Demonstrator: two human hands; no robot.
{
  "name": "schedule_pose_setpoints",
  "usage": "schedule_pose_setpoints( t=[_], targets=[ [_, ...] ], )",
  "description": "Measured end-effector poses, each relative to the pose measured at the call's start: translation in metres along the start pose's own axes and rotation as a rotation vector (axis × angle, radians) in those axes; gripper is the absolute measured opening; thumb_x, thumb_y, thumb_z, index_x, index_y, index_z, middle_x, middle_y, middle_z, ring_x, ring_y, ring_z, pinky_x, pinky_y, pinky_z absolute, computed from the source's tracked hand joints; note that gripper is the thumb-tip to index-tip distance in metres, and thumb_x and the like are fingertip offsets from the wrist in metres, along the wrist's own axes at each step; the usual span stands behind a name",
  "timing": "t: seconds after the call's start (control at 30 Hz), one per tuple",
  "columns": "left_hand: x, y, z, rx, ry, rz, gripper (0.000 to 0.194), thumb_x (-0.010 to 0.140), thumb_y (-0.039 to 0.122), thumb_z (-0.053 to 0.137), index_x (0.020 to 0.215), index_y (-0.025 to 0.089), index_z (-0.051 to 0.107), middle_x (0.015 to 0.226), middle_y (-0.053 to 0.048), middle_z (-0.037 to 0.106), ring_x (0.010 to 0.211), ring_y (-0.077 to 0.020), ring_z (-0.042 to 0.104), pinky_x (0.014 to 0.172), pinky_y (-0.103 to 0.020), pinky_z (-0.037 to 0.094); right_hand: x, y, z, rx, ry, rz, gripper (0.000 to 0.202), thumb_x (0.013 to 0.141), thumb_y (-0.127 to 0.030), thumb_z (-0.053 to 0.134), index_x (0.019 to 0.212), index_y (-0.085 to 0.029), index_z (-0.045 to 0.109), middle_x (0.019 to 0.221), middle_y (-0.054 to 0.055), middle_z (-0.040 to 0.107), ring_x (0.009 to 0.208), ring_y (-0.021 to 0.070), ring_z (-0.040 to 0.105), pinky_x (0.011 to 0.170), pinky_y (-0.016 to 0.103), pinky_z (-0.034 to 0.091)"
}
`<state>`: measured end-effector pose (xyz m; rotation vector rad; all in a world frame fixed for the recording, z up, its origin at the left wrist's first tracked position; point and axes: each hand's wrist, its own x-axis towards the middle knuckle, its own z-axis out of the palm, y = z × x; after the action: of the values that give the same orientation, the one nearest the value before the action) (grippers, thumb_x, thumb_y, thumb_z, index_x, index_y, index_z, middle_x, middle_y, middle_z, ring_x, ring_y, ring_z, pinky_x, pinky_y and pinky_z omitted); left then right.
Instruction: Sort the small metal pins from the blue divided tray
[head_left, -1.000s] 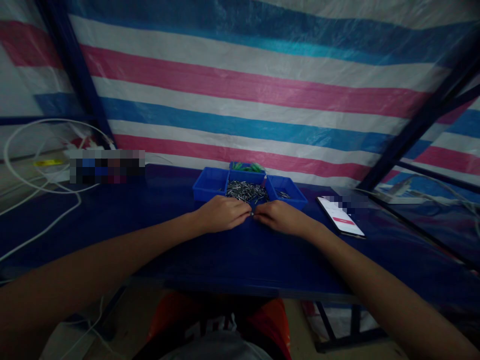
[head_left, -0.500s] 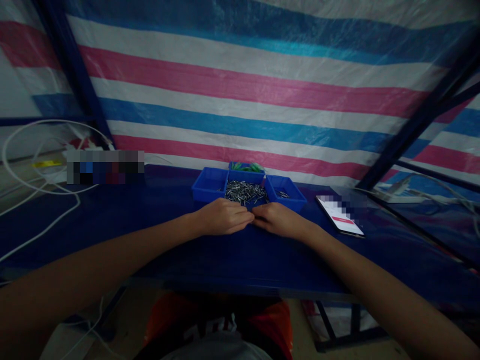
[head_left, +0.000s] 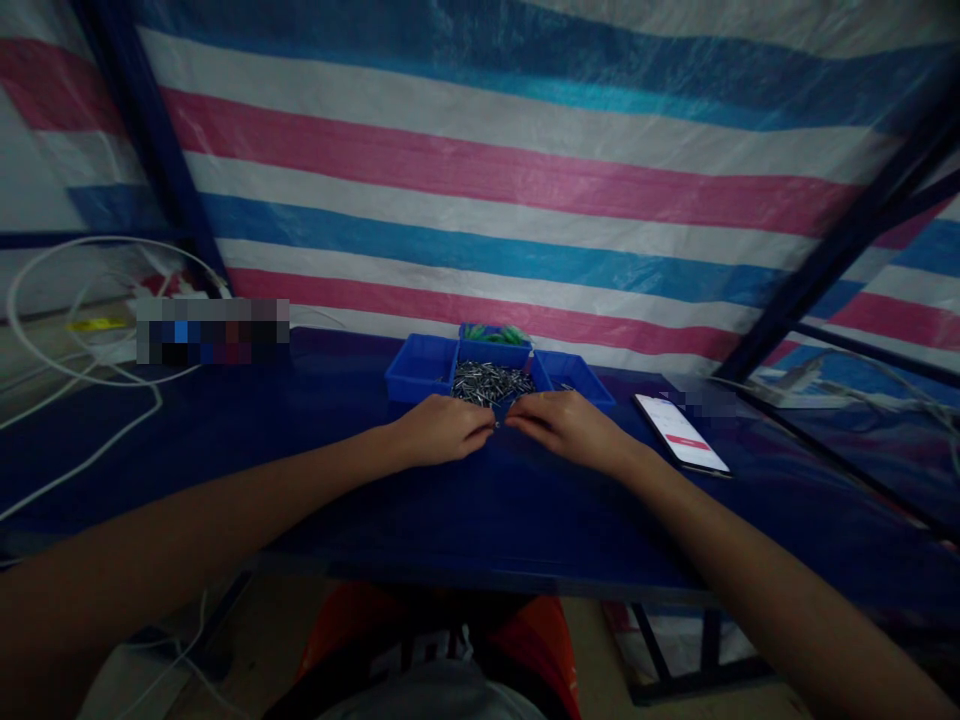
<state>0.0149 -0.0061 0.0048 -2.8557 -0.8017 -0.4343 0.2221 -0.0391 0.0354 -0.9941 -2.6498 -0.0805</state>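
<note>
Metal piece (head_left: 496, 425) shows one tip, pointing rightward; long axis mostly hidden

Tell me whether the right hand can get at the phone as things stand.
Likely yes: the phone lies on the blue table, off to the right of the right hand, and nothing visible stands between them.

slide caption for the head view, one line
Left hand and right hand slightly apart before heaped slender metal pieces and blue bins, lit smartphone at right.
</note>
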Motion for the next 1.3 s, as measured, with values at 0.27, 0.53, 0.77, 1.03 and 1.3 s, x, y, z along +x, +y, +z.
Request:
schedule_pose_setpoints(
  t=[0.27, 0.53, 0.77, 1.03, 1.3],
  targets=[
    [0.000, 0.000, -0.003, 0.016, -0.002, -0.067, 0.019, 0.089, 0.028, 0.042, 0.094, 0.020, 0.058, 0.086, 0.000, 0.067, 0.075, -0.0143, 0.062, 0.060, -0.024, 0.042, 0.000, 0.006, -0.001, 0.006, -0.009, 0.040, 0.023, 0.091, -0.028, 0.042, 0.096, -0.017, 0.062, 0.086, 0.005, 0.067, 0.079, 0.0149, 0.061, 0.071, 0.027, 0.042],
    [-0.001, 0.000, -0.004, 0.133, -0.072, -0.091, 0.020, 0.088, 0.030, 0.042, 0.092, 0.017, 0.057, 0.091, -0.004, 0.062, 0.078, -0.0171, 0.061, 0.058, -0.025, 0.044, -0.009, 0.040, -0.021, -0.421, 0.135, 0.386, 0.026, 0.089, -0.031, 0.040, 0.093, -0.017, 0.062, 0.081, 0.008, 0.067, 0.069, 0.0186, 0.060, 0.059, 0.027, 0.036],
    [-0.001, -0.001, -0.004, 0.139, -0.090, -0.082, 0.020, 0.087, 0.029, 0.042, 0.091, 0.018, 0.057, 0.091, -0.004, 0.061, 0.079, -0.0181, 0.061, 0.055, -0.025, 0.043, -0.013, 0.063, -0.015, -0.465, 0.079, 0.465, 0.028, 0.086, -0.027, 0.046, 0.109, -0.013, 0.056, 0.098, 0.014, 0.064, 0.086, 0.0248, 0.059, 0.069, 0.032, 0.042],
    [-0.001, 0.000, -0.004, 0.146, -0.083, -0.078, 0.020, 0.087, 0.029, 0.042, 0.088, 0.017, 0.058, 0.090, -0.005, 0.061, 0.077, -0.0175, 0.061, 0.056, -0.025, 0.044, -0.001, 0.018, 0.006, -0.076, -0.011, 0.146, 0.026, 0.089, -0.027, 0.045, 0.110, -0.017, 0.056, 0.103, 0.010, 0.060, 0.094, 0.0204, 0.058, 0.082, 0.034, 0.044],
    [-0.002, -0.001, -0.002, 0.153, -0.087, -0.094, 0.021, 0.087, 0.030, 0.040, 0.087, 0.018, 0.057, 0.089, -0.004, 0.062, 0.079, -0.0180, 0.061, 0.056, -0.025, 0.043, -0.002, 0.021, 0.031, 0.021, -0.161, 0.159, 0.044, 0.090, -0.038, 0.041, 0.127, -0.016, 0.048, 0.133, 0.016, 0.045, 0.116, 0.0259, 0.049, 0.094, 0.041, 0.041]
  ],
)
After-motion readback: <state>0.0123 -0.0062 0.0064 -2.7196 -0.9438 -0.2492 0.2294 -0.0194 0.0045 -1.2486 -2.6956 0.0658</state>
